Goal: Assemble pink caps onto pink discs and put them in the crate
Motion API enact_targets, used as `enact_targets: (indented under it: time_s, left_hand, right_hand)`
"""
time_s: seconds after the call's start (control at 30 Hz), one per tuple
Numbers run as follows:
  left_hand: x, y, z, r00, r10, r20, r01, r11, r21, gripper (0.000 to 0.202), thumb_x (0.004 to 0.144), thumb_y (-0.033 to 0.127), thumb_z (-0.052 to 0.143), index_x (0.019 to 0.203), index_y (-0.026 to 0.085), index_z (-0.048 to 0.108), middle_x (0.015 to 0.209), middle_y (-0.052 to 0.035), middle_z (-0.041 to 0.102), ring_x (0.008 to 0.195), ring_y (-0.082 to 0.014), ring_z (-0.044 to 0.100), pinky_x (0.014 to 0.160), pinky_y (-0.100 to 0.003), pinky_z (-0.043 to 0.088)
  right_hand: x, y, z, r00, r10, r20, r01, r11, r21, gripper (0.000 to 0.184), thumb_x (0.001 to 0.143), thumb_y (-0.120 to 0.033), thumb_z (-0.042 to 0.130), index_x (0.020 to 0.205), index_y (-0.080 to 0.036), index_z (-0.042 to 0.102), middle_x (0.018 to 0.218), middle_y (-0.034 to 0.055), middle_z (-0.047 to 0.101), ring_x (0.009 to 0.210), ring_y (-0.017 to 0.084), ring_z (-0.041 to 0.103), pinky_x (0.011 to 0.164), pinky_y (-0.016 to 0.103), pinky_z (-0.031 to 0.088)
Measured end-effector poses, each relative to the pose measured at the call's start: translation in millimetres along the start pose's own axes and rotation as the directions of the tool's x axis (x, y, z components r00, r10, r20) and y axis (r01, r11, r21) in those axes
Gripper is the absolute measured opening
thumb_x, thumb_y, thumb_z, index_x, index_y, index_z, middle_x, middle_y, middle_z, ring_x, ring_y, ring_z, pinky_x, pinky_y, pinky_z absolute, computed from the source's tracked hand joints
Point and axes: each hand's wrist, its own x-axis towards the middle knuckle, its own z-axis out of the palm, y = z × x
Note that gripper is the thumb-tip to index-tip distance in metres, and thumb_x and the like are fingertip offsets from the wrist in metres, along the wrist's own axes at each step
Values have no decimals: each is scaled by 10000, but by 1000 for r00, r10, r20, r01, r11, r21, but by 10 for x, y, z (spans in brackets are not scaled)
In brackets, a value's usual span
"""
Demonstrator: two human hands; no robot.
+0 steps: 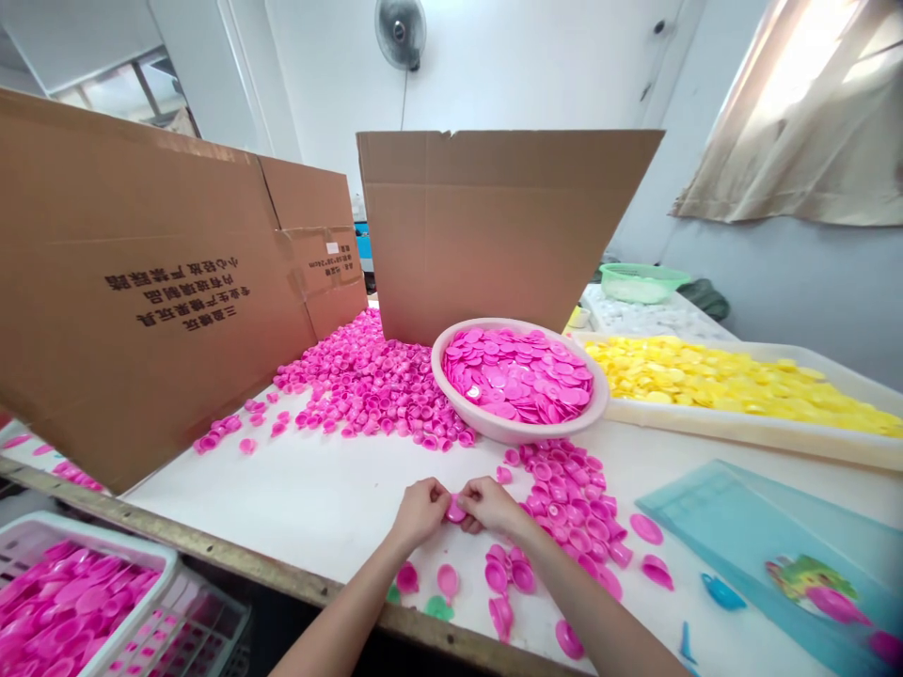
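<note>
Over the table (282,508), the left hand (423,510) and right hand (486,504) — both nearly closed — pinch one pink piece (455,510) between them (whether it touches the table, I can't tell). Beyond lie pink cups (385,387), then a bowl (522,432) of discs (550,367), then a cardboard box (486,235).

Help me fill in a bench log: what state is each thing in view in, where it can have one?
Pink piece: held by both hands
Left hand: pinching
Right hand: pinching
Round basin: filled with flat pink discs
Long tray: filled with yellow pieces
White basket: filled with pink pieces
Pink cups: heaped loose
Left box: standing, lettering upside down
Middle box: standing
Green basin: rim up, contents unclear
Wall fan: cannot tell if running
</note>
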Motion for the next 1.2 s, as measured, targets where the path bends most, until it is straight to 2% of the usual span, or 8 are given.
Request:
enact_targets:
  time_s: [0.1, 0.23, 0.47, 0.8, 0.97, 1.07, 1.13, 1.2]
  left_hand:
    - [87, 135, 16, 996, -13, -87, 32, 976, 217, 313, 815, 366, 307, 825, 161, 543, 789, -66, 590, 742, -169, 524, 649, -267, 341]
    - [186, 245, 133, 970, 92, -225, 9, 912, 411, 318, 833, 356, 271, 947, 176, 507, 954, -93, 516, 901, -230, 441, 735, -339, 302]
    - [160, 223, 184, 974, 96, -203, -6, 916, 401, 322, 861, 297, 198, 958, 192, 487, 968, -86, 468, 888, -213, 400, 736, -346, 289]
    - [193, 197, 155, 967, 136, -214, -58, 941, 334, 378, 852, 357, 172, 885, 219, 523, 891, -110, 542, 858, -229, 472, 700, -384, 319]
    - [79, 369, -181, 991, 127, -43, -115, 972, 206, 469, 809, 523, 233, 670, 246, 585, 731, -31, 617, 715, -165, 553, 645, -287, 396]
    - [-161, 490, -479, 991, 94, 97, -94, 996, 2, 480, 780, 574, 254, 664, 260, 598, 633, 26, 621, 599, -116, 557, 589, -213, 423]
    - [-351, 433, -727, 995, 56, 84, -53, 998, -35, 453, 762, 585, 282, 705, 266, 597, 630, 31, 619, 603, -121, 558, 598, -211, 433]
    - [-554, 163, -1067, 1000, -16, -15, 16, 1000, 21, 414, 751, 574, 313, 735, 264, 588, 668, 25, 622, 647, -141, 561, 629, -229, 439]
  right_hand:
    - [0, 31, 30, 998, 20, 57, -21, 1000, 23, 94, 776, -190, 491, 708, -124, 484, 504, 13, 593, 454, 114, 588, 432, 186, 472]
    - [7, 59, 13, 986, 79, 145, -83, 996, 27, 70, 778, -195, 482, 754, -133, 459, 538, 11, 598, 455, 125, 598, 409, 193, 477]
    - [59, 39, -53, 946, 169, 276, -149, 985, -89, 118, 813, -175, 407, 706, -136, 435, 461, -6, 567, 397, 127, 580, 394, 206, 480]
    - [73, 68, 5, 967, 147, 206, -135, 988, -69, 116, 819, -151, 370, 713, -144, 418, 442, -17, 553, 392, 127, 574, 373, 195, 458]
    - [33, -6, 126, 997, -72, 31, 71, 997, 27, 125, 800, -271, 432, 780, -150, 408, 471, -30, 540, 383, 128, 557, 331, 180, 412]
    - [-66, -128, 261, 979, -199, 46, 195, 978, 74, 263, 776, -404, 444, 797, -142, 440, 532, -13, 555, 404, 119, 550, 354, 192, 414]
    - [-175, -202, 340, 963, -241, 121, 234, 970, 70, 312, 771, -447, 429, 791, -139, 475, 580, -1, 566, 442, 111, 556, 389, 190, 418]
    - [-291, -255, 373, 953, -250, 169, 253, 967, 1, 302, 782, -428, 416, 785, -141, 510, 605, 5, 572, 480, 107, 563, 425, 189, 416]
